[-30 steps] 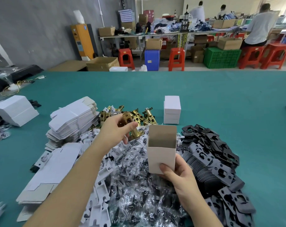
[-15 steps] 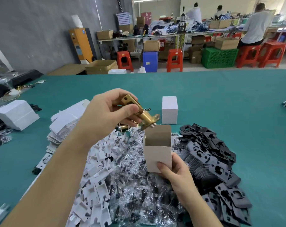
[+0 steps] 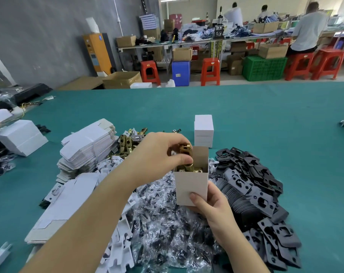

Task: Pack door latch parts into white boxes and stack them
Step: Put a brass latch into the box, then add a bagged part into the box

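My right hand (image 3: pixel 210 203) grips an open white box (image 3: pixel 190 186) from below, holding it upright above the parts pile. My left hand (image 3: pixel 159 154) pinches a brass door latch (image 3: pixel 186 154) whose lower end is inside the box mouth. More brass latches (image 3: pixel 127 144) lie on the green table behind my left hand. A short stack of closed white boxes (image 3: pixel 204 131) stands just beyond the held box.
Flat unfolded white boxes (image 3: pixel 88 146) are piled at left, white card inserts (image 3: pixel 120 249) and bagged small parts (image 3: pixel 167 223) lie below my hands, black plates (image 3: pixel 255 190) spread to the right. A larger white box (image 3: pixel 21 136) sits far left. People work at benches behind.
My left hand picked a brass latch off the pile, carried it up and right, and now lowers it into the box my right hand holds.
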A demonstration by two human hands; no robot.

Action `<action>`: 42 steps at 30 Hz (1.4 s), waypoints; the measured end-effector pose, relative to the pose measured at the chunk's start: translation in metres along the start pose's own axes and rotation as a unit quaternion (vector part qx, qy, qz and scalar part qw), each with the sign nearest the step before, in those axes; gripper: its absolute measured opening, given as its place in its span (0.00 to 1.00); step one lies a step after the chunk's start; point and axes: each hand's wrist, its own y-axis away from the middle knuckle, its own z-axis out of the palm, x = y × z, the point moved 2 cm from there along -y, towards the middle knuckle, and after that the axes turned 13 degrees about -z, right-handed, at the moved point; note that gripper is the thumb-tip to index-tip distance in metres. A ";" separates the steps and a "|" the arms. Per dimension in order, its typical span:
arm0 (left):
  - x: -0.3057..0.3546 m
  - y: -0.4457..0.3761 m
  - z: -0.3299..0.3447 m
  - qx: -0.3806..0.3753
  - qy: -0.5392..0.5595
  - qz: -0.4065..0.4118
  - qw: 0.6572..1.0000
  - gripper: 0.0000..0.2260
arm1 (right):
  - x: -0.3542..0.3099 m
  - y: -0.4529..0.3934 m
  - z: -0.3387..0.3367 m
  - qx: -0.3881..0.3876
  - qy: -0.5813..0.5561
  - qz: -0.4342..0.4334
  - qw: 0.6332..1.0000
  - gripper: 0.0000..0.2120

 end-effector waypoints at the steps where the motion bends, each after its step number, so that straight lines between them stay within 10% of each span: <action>1: 0.002 0.000 0.002 -0.005 -0.028 0.001 1.000 0.04 | 0.000 0.000 0.000 -0.001 -0.002 -0.003 1.000 0.17; 29: -0.016 -0.001 0.014 -0.083 -0.224 -0.043 0.970 0.10 | 0.003 0.000 -0.003 -0.005 0.151 -0.057 0.987 0.12; 37: 0.008 0.005 0.012 0.107 -0.139 0.042 0.984 0.09 | 0.002 0.002 -0.002 -0.003 0.168 -0.050 0.985 0.11; 42: 0.045 -0.003 0.047 0.061 -0.090 0.083 0.991 0.09 | -0.004 0.003 0.004 -0.007 0.173 -0.056 0.983 0.07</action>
